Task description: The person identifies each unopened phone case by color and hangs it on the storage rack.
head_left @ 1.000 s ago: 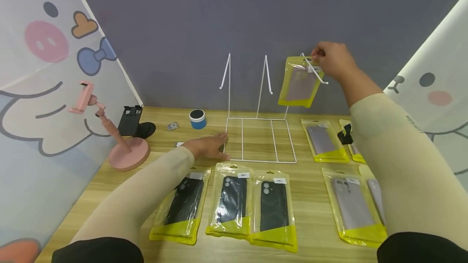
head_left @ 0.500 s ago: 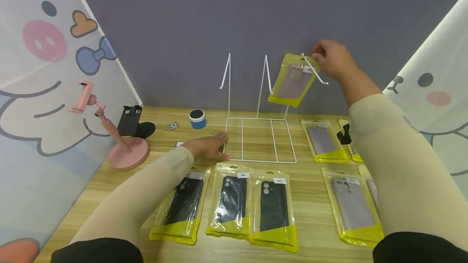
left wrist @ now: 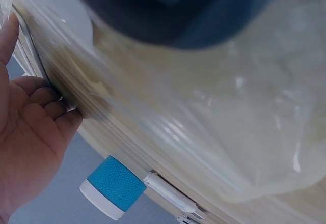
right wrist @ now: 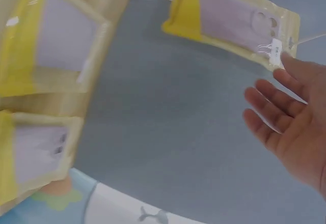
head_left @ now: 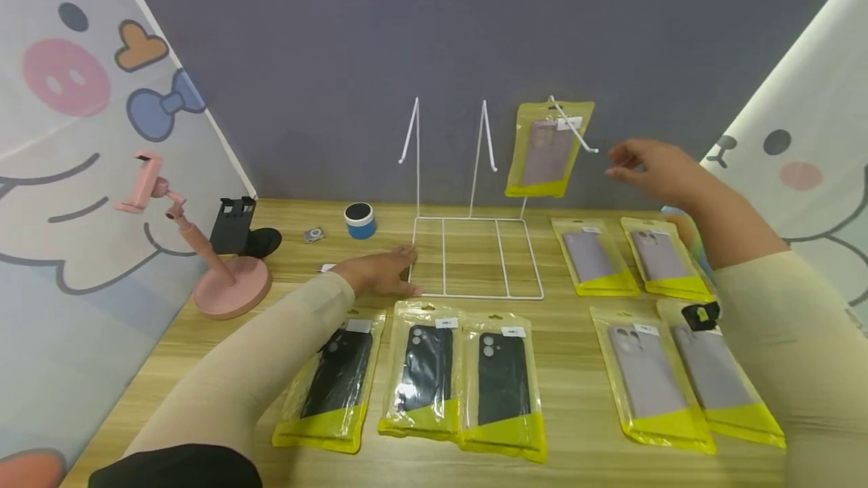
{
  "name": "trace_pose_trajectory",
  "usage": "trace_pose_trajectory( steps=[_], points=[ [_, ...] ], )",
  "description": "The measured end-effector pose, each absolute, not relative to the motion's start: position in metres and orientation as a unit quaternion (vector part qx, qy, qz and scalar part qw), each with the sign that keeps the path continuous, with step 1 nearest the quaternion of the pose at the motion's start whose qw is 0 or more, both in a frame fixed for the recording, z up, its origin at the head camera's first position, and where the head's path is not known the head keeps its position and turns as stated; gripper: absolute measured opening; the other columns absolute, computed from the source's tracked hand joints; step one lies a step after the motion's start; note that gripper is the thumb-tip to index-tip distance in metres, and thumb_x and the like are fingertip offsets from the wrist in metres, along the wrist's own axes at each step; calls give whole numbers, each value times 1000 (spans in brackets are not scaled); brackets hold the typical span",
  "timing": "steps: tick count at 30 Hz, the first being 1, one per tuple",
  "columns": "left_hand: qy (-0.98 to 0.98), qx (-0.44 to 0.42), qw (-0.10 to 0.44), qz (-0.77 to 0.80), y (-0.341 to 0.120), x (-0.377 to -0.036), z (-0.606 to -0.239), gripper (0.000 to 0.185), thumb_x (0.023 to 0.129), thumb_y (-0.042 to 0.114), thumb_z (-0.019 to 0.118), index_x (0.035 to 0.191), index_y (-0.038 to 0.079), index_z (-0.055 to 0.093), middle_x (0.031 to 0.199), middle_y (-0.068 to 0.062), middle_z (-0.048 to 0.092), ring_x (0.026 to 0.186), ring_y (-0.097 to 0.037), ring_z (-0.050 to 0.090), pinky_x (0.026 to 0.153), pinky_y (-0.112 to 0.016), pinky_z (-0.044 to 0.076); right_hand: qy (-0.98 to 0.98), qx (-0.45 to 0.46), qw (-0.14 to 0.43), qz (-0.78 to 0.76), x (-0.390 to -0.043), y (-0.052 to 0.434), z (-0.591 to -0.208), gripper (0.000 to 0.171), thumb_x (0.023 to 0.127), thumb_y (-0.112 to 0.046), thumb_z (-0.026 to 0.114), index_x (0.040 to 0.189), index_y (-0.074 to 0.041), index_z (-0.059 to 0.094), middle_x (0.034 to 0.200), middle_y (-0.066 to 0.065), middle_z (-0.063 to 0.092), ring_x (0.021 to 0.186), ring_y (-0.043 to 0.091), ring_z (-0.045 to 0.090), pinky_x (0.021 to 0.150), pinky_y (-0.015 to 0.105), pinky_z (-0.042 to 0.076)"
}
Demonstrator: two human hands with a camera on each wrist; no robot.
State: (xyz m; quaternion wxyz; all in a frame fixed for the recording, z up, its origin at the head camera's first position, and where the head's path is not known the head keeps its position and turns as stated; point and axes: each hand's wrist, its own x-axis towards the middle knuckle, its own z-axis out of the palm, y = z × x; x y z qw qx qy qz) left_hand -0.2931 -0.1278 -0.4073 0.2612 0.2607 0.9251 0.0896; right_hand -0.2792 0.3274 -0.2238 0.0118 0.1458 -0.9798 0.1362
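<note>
A purple phone case in a yellow-edged clear packet (head_left: pixel 545 149) hangs on the right hook of a white wire display rack (head_left: pixel 475 297). My right hand (head_left: pixel 654 168) is in the air just right of that hook, apart from the packet, fingers loosely bent and holding nothing. In the right wrist view the same packet (right wrist: pixel 234 18) is beyond the thumb. My left hand (head_left: pixel 383 271) rests at the left side of the rack's base, its fingers and thumb spread along the wire. In the left wrist view its fingertips (left wrist: pixel 69 117) touch down near the base.
Packets with black cases (head_left: pixel 427 367) lie in front of the rack. Several purple-case packets (head_left: pixel 647 375) lie at right. Behind my left arm stand a pink phone stand (head_left: pixel 233 288), a black stand (head_left: pixel 233 226) and a blue jar-shaped item (head_left: pixel 360 221). The rack's other hooks (head_left: pixel 488 138) stick forward.
My right hand has let go of the packet and drawn back to the right. The packet, tilted earlier, now hangs straighter on the hook. My left hand has stayed put.
</note>
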Motion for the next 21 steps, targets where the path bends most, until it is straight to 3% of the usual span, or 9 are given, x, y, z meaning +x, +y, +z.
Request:
trace_pose_trajectory(
  steps=[5, 12, 17, 21],
  points=[
    [925, 267, 254, 92, -131, -295, -407, 100, 90, 63, 57, 159, 11, 5, 166, -6, -5, 153, -25, -2, 123, -44, 10, -978, 165, -40, 119, -253, 346, -266, 49, 100, -36, 56, 130, 3, 53, 122, 24, 61, 109, 41, 58, 88, 59, 47],
    [924, 268, 259, 89, -133, -296, -406, 100, 90, 63, 56, 159, 11, 5, 166, -6, -6, 153, -25, -4, 123, -45, 10, -969, 199, -94, 112, -225, 369, -329, 32, 92, -23, 69, 112, 2, 64, 101, 9, 70, 94, 30, 65, 82, 51, 51],
    [924, 265, 260, 94, -133, -295, -406, 100, 90, 62, 57, 159, 11, 5, 166, -8, -5, 153, -27, -3, 123, -46, 9, -960, 190, -156, 136, -210, 375, -359, 29, 90, -21, 70, 108, 2, 63, 104, 13, 69, 96, 33, 64, 80, 49, 53],
    [924, 262, 261, 96, -134, -294, -405, 99, 91, 61, 57, 159, 11, 5, 166, -8, -6, 153, -27, -3, 123, -46, 9, -954, 185, -181, 152, -202, 373, -376, 25, 89, -17, 70, 106, -1, 64, 103, 10, 68, 92, 25, 63, 76, 41, 52]
  ],
)
